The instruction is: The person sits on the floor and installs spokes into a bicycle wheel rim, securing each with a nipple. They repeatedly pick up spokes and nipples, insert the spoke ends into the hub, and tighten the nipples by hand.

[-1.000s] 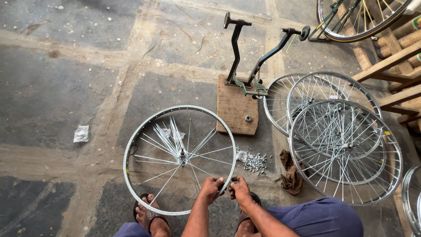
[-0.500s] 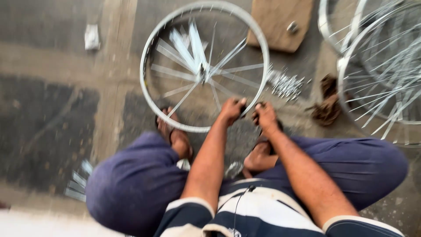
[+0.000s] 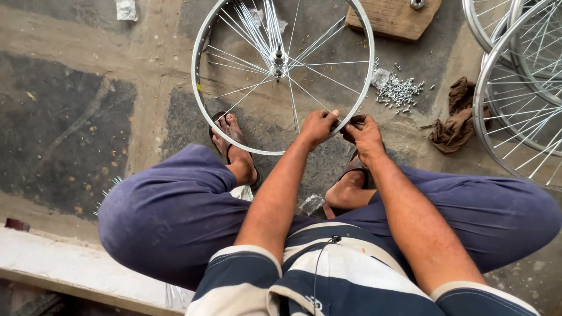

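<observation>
A silver bicycle wheel rim (image 3: 199,88) lies flat on the stone floor (image 3: 76,111), directly in front of a seated person seen from above. Thin spokes (image 3: 310,47) fan out from a metal hub (image 3: 278,61) at its centre; several hang loose in a bunch at the far side. Both hands meet at the rim's near right edge. The left hand (image 3: 318,126) has its fingers (image 3: 331,115) curled shut over the rim, pinching it where a spoke meets it. The right hand (image 3: 366,136) sits just beside it, touching, fingers bent inward against the same stretch of rim; whatever small piece they may hold is hidden. The person's sandalled feet rest beneath the rim's near edge, knees in dark blue trousers spread wide. To the right of the wheel, a scatter of small metal spoke nipples (image 3: 399,90) lies on the floor, then a crumpled brown rag (image 3: 453,123). More spoked wheels (image 3: 515,76) overlap at the right edge. A wooden board (image 3: 389,17) sits beyond the wheel.
</observation>
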